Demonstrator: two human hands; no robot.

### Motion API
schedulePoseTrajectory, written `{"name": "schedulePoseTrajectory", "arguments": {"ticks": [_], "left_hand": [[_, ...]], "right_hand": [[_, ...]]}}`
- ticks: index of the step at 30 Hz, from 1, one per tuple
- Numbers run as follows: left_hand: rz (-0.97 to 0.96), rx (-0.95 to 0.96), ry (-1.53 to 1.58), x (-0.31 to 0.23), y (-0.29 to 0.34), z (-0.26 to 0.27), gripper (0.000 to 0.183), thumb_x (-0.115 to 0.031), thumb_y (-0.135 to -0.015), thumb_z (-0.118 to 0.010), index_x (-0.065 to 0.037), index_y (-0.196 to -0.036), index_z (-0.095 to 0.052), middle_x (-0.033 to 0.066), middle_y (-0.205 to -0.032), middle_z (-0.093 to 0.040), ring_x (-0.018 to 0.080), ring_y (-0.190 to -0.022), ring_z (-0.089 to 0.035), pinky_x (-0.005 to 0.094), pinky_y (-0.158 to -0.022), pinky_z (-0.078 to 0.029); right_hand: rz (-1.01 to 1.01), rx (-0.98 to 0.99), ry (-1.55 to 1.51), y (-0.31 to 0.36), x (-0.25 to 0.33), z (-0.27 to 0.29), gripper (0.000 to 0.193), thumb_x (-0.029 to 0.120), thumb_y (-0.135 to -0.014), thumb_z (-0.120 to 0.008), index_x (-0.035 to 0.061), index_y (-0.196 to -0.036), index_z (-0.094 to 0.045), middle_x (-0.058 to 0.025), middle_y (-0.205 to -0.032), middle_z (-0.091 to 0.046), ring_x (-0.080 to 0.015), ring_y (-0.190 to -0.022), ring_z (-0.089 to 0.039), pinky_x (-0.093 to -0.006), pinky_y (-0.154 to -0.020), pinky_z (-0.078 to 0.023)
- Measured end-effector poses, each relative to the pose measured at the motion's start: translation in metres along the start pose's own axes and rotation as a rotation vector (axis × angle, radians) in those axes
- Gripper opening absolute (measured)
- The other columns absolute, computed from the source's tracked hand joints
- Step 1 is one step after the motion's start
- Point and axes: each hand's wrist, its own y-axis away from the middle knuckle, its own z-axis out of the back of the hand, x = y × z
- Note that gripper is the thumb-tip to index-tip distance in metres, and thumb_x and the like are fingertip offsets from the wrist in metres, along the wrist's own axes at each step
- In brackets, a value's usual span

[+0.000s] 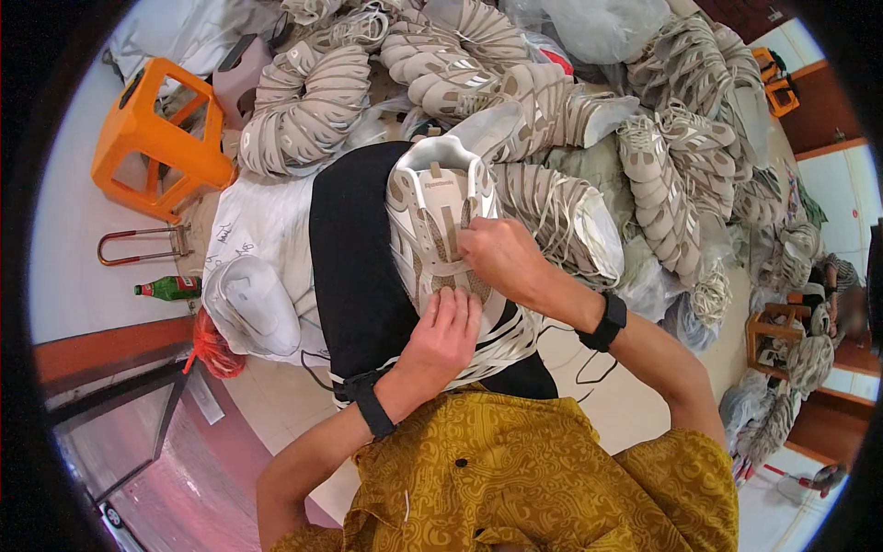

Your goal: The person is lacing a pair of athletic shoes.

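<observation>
One shoe (428, 227) — low-cut — mixes beige, brown, white.

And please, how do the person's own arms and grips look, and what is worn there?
The left grip and right grip wear no gloves. The left wrist strap and right wrist strap are black. The short sleeves are mustard yellow with a swirling pattern.

Two hands (440, 336) (506, 259) at one shoe (441, 198), two wristbands (372, 405) (604, 322), one bottle (170, 288), one red bag (217, 348); other shoes (313, 110) defy counting.
</observation>
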Motion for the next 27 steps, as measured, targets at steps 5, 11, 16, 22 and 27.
{"name": "schedulePoseTrajectory", "arguments": {"ticks": [5,11,16,22,27], "left_hand": [[0.010,-0.017,-0.014,0.001,0.000,-0.005,0.040,-0.010,-0.070,-0.051,0.010,-0.105,-0.049,0.0224,-0.102,-0.052,0.0330,-0.097,-0.050,0.0391,-0.086,-0.042],[0.021,-0.034,0.066,0.007,0.004,0.005,0.039,-0.007,-0.068,-0.054,0.009,-0.102,-0.050,0.0211,-0.099,-0.053,0.0329,-0.094,-0.051,0.0377,-0.084,-0.044],[0.254,-0.165,0.617,0.039,-0.012,0.015,0.022,-0.003,-0.070,-0.055,-0.001,-0.092,-0.053,0.0139,-0.087,-0.055,0.0320,-0.079,-0.054,0.0358,-0.070,-0.046],[0.201,0.060,-0.081,0.050,-0.045,0.002,0.012,-0.009,-0.066,-0.052,-0.003,-0.075,-0.052,0.0086,-0.069,-0.050,0.0199,-0.063,-0.053,0.0273,-0.046,-0.045],[0.149,0.182,-0.121,0.049,-0.055,0.002,0.007,-0.008,-0.064,-0.054,-0.002,-0.068,-0.054,0.0094,-0.063,-0.053,0.0204,-0.057,-0.056,0.0289,-0.045,-0.046]], "right_hand": [[-0.093,0.012,-0.095,-0.010,0.005,-0.005,0.008,0.003,-0.063,-0.055,0.0010,-0.070,-0.059,-0.0138,-0.067,-0.059,-0.0297,-0.062,-0.059,-0.0359,-0.055,-0.047],[-0.210,0.022,-0.472,-0.008,0.002,-0.004,0.014,0.003,-0.060,-0.060,0.0012,-0.074,-0.062,-0.0128,-0.065,-0.060,-0.0229,-0.060,-0.061,-0.0297,-0.056,-0.047],[-0.232,0.045,-0.444,-0.007,0.002,-0.001,0.015,0.005,-0.060,-0.062,0.0014,-0.075,-0.061,-0.0125,-0.065,-0.060,-0.0216,-0.060,-0.061,-0.0291,-0.056,-0.047],[-0.207,-0.025,-0.484,-0.004,-0.003,0.000,0.013,0.010,-0.066,-0.056,0.0085,-0.076,-0.062,-0.0129,-0.071,-0.061,-0.0318,-0.067,-0.060,-0.0378,-0.061,-0.047],[-0.252,-0.046,-0.600,0.000,-0.005,-0.004,0.012,0.012,-0.064,-0.060,0.0082,-0.076,-0.061,-0.0122,-0.070,-0.061,-0.0301,-0.067,-0.060,-0.0361,-0.058,-0.047]]}}
